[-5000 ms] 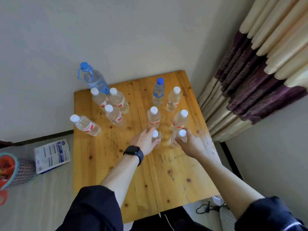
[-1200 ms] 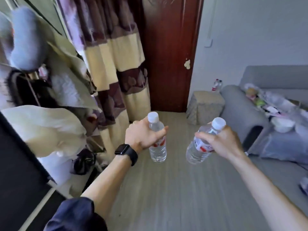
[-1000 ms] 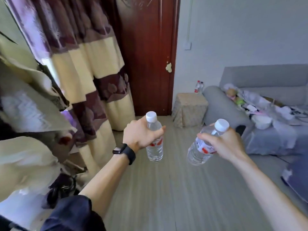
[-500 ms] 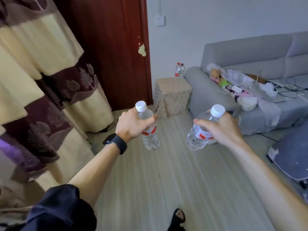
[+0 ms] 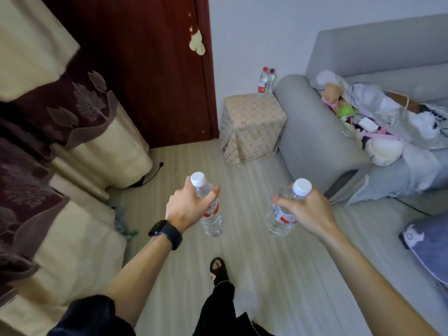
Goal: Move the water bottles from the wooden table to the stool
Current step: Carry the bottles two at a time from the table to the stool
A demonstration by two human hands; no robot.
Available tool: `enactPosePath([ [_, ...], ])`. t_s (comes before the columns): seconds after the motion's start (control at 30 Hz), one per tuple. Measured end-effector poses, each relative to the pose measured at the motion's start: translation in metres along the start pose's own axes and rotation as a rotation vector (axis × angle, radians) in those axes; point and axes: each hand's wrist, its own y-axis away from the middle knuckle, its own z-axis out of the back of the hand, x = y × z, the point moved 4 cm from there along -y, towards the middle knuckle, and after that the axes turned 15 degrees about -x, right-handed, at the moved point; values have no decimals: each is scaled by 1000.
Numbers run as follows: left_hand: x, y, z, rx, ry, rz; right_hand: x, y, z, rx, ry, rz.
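Two grips: left hand (image 5: 186,207) curled round left bottle (image 5: 213,221), right hand (image 5: 308,210) round right bottle (image 5: 279,221).

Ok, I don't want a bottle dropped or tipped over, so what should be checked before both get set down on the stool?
1. Left hand grips the left-hand bottle near its neck: ok.
2. Right hand grips the right-hand bottle by its shoulder: ok.
3. White caps on both carried bottles: ok.
4. Free room on the cloth-covered stool: ok; only two bottles stand at its far corner.
5. Floor between the person and the stool free of obstacles: ok.
6. Stool top firm and level: cannot tell, it is fully draped.
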Motion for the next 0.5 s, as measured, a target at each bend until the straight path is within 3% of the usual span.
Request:
enactPosePath([
  [0.5,-85,-234,-146,231,-34,-22,18,-208,-87,-33,42,-172],
])
